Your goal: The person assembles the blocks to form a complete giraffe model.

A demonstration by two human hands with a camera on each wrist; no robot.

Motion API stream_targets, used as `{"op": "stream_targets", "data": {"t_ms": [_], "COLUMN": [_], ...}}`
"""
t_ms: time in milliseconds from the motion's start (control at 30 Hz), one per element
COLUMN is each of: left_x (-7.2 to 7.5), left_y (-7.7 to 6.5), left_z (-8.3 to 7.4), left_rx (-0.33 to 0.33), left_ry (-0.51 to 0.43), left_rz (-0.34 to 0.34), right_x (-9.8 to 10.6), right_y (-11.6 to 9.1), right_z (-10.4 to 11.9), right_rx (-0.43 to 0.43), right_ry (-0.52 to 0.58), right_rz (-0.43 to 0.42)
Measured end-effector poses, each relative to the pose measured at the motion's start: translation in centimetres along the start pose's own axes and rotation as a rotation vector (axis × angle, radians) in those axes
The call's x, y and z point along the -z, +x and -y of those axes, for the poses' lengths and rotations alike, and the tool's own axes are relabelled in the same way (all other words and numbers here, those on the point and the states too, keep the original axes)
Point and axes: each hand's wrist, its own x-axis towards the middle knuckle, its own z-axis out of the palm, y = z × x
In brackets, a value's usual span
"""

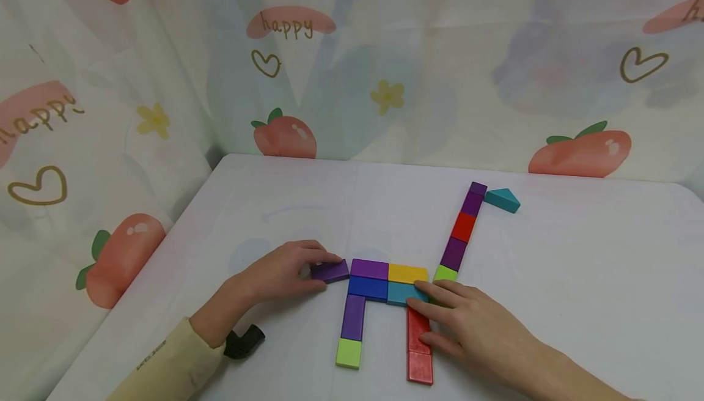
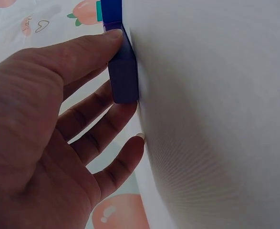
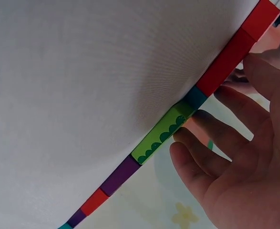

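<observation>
My left hand [image 1: 283, 272] pinches a purple block [image 1: 331, 272] between thumb and fingers. Its end sits by the corner of a flat figure of coloured blocks, beside another purple block [image 1: 370, 268] and a blue one [image 1: 367, 288]. The fingers of my right hand [image 1: 478, 321] rest fairly straight on a teal block [image 1: 398, 293] and a red block [image 1: 417, 321]. A yellow block [image 1: 407, 273] lies above the teal one. From a green scalloped block [image 3: 161, 136], partly covered in the head view, a slanted row of purple and red blocks [image 1: 464, 227] runs up to a teal triangle [image 1: 503, 200].
Below the blue block, a purple block [image 1: 352, 317] and a light green block [image 1: 349, 353] form a column. Another red block [image 1: 420, 368] ends the right column. A black object [image 1: 244, 342] shows beside my left wrist. Printed cloth [image 1: 352, 65] hangs behind the white table [image 1: 594, 279].
</observation>
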Motion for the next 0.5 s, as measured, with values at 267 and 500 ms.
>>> {"op": "stream_targets", "data": {"t_ms": [267, 500], "left_x": [0.5, 1.1], "left_y": [-0.6, -2.5], "left_z": [-0.1, -0.2], "left_rx": [0.038, 0.016], "left_ry": [0.039, 0.102], "left_rz": [-0.056, -0.221], "right_x": [0.2, 1.5], "right_y": [-0.1, -0.3], "right_z": [0.1, -0.3], "right_rx": [-0.015, -0.106], "right_ry": [0.02, 0.073], "right_rz": [-0.017, -0.076]}}
